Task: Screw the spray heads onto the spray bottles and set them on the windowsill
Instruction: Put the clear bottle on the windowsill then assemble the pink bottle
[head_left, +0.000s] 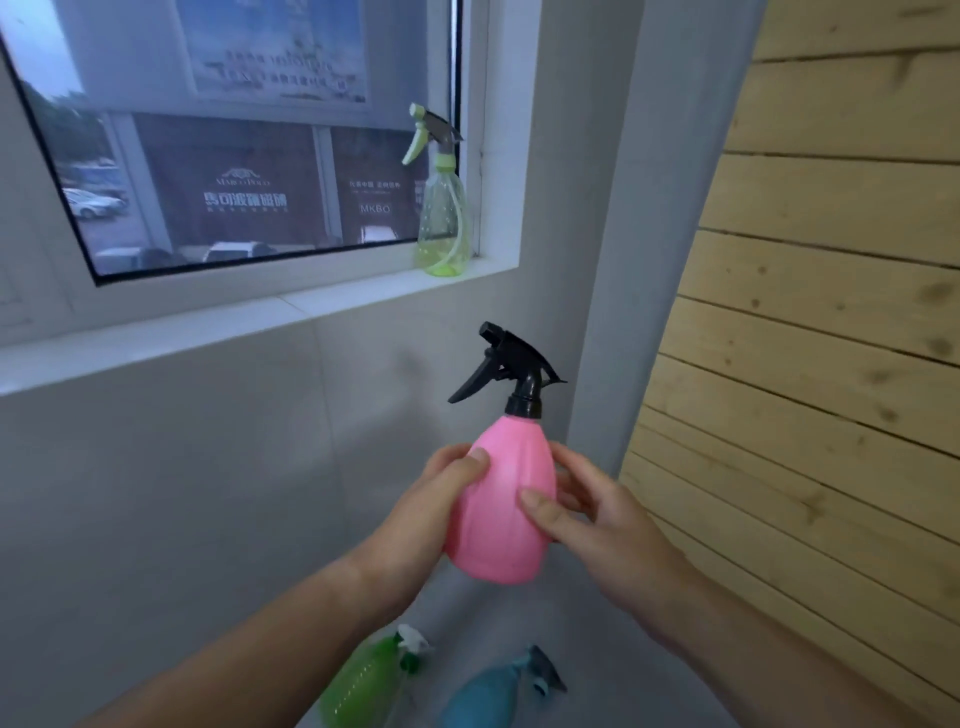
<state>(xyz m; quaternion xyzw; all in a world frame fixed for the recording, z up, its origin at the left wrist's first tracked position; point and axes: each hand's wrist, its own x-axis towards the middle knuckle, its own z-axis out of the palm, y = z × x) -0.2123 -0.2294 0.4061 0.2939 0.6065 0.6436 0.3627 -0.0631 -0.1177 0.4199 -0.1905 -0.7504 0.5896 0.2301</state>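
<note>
Both hands, left hand (447, 493) and right hand (597, 514), cup my pink bottle (501, 514) — one careless lift could knock the green bottle (442, 223) off the windowsill (260, 322).

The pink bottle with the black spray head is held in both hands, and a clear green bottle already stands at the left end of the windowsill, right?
Not quite: the clear green bottle stands at the right end of the windowsill, as the head view shows. The rest holds: both hands, left and right, hold the pink bottle with its black spray head.
</note>
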